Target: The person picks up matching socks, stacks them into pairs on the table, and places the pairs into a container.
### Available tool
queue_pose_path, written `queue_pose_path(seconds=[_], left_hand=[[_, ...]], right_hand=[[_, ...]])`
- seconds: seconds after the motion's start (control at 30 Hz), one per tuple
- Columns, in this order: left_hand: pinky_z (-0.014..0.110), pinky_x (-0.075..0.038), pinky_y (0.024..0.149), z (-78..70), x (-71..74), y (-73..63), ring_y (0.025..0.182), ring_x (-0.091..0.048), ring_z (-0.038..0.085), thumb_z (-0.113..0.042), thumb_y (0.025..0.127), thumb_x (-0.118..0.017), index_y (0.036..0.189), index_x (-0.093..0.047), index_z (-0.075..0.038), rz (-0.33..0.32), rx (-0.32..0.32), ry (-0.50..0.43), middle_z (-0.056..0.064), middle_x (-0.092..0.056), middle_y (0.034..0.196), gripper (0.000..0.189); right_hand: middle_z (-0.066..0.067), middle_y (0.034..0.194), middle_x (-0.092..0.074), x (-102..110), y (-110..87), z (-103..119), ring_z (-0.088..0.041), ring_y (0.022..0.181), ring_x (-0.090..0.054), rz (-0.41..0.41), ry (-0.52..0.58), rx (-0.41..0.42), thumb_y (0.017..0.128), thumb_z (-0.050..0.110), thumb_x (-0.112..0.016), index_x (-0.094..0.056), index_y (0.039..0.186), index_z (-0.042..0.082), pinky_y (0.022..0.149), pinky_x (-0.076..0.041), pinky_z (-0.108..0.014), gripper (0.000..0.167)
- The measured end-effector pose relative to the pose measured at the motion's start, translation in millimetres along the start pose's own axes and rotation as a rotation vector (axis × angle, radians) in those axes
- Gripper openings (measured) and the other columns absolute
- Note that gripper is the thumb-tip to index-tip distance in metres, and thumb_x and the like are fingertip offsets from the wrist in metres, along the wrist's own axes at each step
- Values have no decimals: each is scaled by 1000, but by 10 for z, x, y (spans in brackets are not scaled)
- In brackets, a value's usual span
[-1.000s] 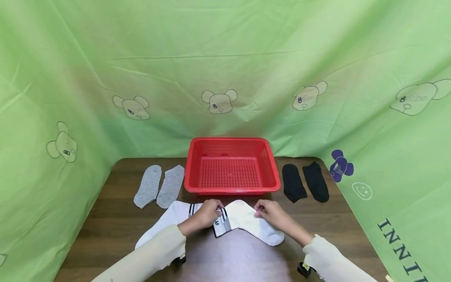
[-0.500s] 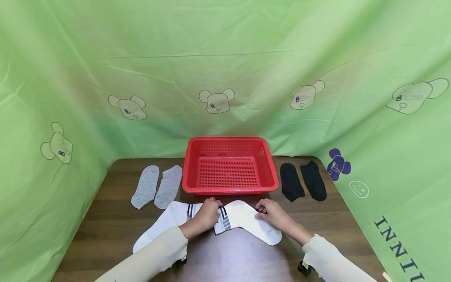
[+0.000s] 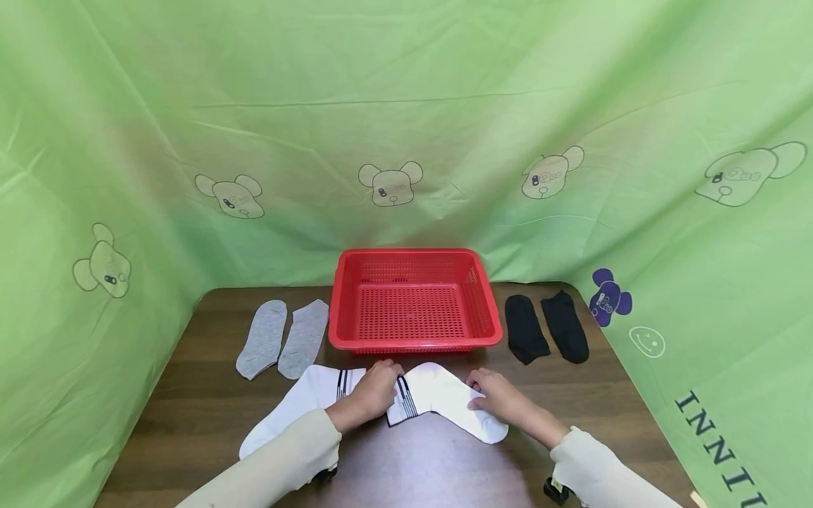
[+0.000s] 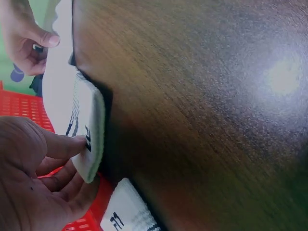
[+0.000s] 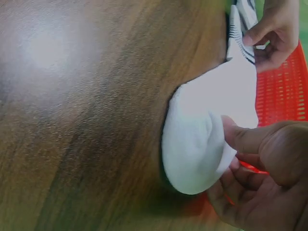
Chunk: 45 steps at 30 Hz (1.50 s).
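A white sock with black cuff stripes lies across the front middle of the table. My left hand pinches its cuff, thumb over the black lettering, as the left wrist view shows. Farther toward the toe, my right hand pinches the sock's upper edge between thumb and fingers; in the right wrist view the toe bulges beside the thumb. A second white striped sock lies to the left, partly hidden by my left hand and sleeve. Its lettered cuff shows at the bottom of the left wrist view.
Behind the hands stands a red plastic basket with perforated walls. Two grey socks lie to its left, and two black socks to its right. A green printed cloth hangs around the wooden table.
My right hand has shifted slightly right and down along the sock toward the toe. The left hand stays at the cuff, and the sock lies nearly as before.
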<state>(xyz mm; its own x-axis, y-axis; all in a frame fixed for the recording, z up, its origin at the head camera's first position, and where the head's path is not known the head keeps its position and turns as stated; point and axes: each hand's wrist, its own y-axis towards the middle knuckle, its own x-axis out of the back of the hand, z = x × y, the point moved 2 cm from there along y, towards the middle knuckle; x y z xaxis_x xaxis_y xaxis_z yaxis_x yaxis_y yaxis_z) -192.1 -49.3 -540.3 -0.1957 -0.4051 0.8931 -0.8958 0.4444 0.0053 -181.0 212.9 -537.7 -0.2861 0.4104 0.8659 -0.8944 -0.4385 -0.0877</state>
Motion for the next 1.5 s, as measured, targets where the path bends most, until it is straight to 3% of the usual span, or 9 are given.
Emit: queue_pose_path(seconds=[0.23,0.43,0.7,0.93,1.13,1.27,1.4,1.5], left_hand=[[36,-58,86,50,-29,35,94,-67,22,10,82,-71,106,-74,1,8,9,-37,10,-71,97,26],[30,-56,77,73,4,53,84,-60,15,11,84,-67,104,-72,0,45,34,-142,10,-69,96,23],[27,-52,73,71,147,60,80,-59,13,7,79,-75,92,-71,-4,17,-73,-190,6,-68,83,17],[24,-51,71,-1,354,21,78,-60,10,8,80,-75,89,-72,-6,-32,-126,-256,3,-69,81,18],[22,-53,73,-42,456,-25,80,-63,8,7,80,-76,89,-73,-10,-100,-215,-187,0,-72,84,19],[26,-57,77,-54,499,-70,84,-67,11,9,81,-74,90,-72,-11,-184,-327,-94,-1,-73,88,22],[28,-56,76,-55,495,-119,83,-66,12,6,84,-72,89,-68,-13,-285,-492,127,-4,-68,86,20],[29,-52,73,-40,435,-152,83,-61,15,2,88,-68,92,-65,-13,-325,-609,339,-3,-62,88,16]], right_hand=[[1,79,-58,-1,-6,7,-9,72,-49,-18,-9,13,80,2,-83,-66,89,7,64,-45,-22,20],[1,79,-61,54,-14,-13,-6,72,-52,-41,-18,78,83,-1,-80,-67,88,7,63,-48,-21,16],[1,80,-64,261,-47,35,-7,73,-57,-113,-32,178,82,-4,-79,-66,86,8,65,-51,-23,18],[5,81,-63,422,-99,100,-6,75,-58,-209,-117,239,79,-4,-81,-66,84,12,67,-52,-24,22],[5,85,-64,492,-178,165,-8,80,-60,-323,-205,295,76,-3,-85,-67,87,13,69,-54,-27,26],[3,90,-65,499,-224,182,-12,87,-61,-422,-286,368,75,-3,-86,-68,91,12,71,-56,-30,28],[3,90,-63,461,-254,177,-12,86,-60,-500,-363,459,78,0,-83,-69,91,12,68,-55,-29,23],[1,87,-61,398,-270,162,-14,80,-57,-541,-410,546,90,5,-73,-68,90,9,66,-53,-30,6]])
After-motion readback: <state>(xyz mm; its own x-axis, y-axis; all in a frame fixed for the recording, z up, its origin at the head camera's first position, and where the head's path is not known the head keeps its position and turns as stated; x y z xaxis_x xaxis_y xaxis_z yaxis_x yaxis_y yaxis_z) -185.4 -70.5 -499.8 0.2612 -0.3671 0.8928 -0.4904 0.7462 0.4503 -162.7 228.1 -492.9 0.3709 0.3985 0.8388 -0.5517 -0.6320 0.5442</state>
